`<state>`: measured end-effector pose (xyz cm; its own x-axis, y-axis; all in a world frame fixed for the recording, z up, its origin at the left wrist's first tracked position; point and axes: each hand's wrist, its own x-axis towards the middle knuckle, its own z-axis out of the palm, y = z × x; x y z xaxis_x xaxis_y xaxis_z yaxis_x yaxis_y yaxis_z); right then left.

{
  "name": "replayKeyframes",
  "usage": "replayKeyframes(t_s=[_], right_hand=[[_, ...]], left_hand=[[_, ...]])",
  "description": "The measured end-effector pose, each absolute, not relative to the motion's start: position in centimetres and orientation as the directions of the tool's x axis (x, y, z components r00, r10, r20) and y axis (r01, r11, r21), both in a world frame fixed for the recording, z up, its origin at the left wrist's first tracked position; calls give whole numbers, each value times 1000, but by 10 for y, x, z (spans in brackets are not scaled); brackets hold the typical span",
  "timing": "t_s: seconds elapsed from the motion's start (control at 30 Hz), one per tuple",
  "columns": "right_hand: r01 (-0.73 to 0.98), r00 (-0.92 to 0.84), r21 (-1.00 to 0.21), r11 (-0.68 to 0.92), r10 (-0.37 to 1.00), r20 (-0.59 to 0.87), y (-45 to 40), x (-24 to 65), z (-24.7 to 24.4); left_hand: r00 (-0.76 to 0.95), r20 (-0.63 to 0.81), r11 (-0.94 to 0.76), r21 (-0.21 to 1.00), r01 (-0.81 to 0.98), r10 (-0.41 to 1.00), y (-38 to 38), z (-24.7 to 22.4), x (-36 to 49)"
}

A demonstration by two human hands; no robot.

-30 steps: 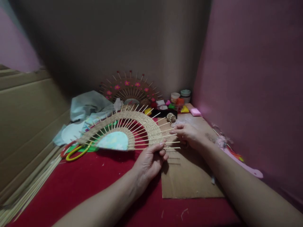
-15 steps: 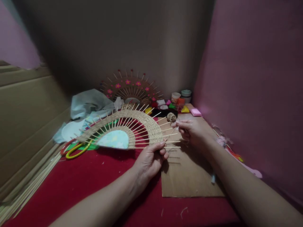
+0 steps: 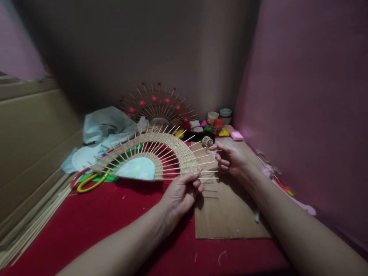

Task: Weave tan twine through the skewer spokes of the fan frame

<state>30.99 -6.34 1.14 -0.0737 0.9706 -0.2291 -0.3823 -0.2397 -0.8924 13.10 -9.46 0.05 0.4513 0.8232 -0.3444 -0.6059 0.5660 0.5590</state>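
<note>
My left hand (image 3: 184, 193) is closed on the lower right edge of a half-round woven fan (image 3: 188, 157), thumb on top. Thin sticks radiate from the fan past its band of woven twine, and a pale blue patterned half-disc (image 3: 138, 168) fills its centre. Just right of the stick ends, my right hand (image 3: 230, 159) pinches a thin strand of twine (image 3: 207, 163) that runs down toward my left thumb. A small ball of twine (image 3: 207, 141) rests behind my right fingers. Part of the strand is too thin to follow.
Under my hands lies a cardboard sheet (image 3: 230, 218) on a red cloth (image 3: 115, 230). Yellow-and-red-handled scissors (image 3: 92, 186) and loose sticks (image 3: 40, 226) are at left. A flowered fan (image 3: 155, 101), cups and coloured packets stand behind. A pink wall (image 3: 301, 96) bounds the right.
My right hand's fingers have shifted slightly and loosened into a more spread pinch near the stick ends. The left hand keeps its hold on the fan. The whole view has drifted slightly.
</note>
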Motion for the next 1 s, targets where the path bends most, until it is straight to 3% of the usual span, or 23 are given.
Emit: replayKeyframes(t_s=[0.5, 0.8, 1.0], right_hand=[[-515, -47, -823, -239, 967, -251, -63, 311, 13], [-481, -62, -851, -208, 977, -204, -69, 313, 26], [-398, 22, -902, -170, 981, -194, -67, 312, 19]], left_hand=[[446, -345, 562, 570, -599, 826, -94, 0, 130], [457, -339, 567, 566, -599, 822, -95, 0, 130], [471, -326, 569, 562, -601, 820, -94, -1, 130]])
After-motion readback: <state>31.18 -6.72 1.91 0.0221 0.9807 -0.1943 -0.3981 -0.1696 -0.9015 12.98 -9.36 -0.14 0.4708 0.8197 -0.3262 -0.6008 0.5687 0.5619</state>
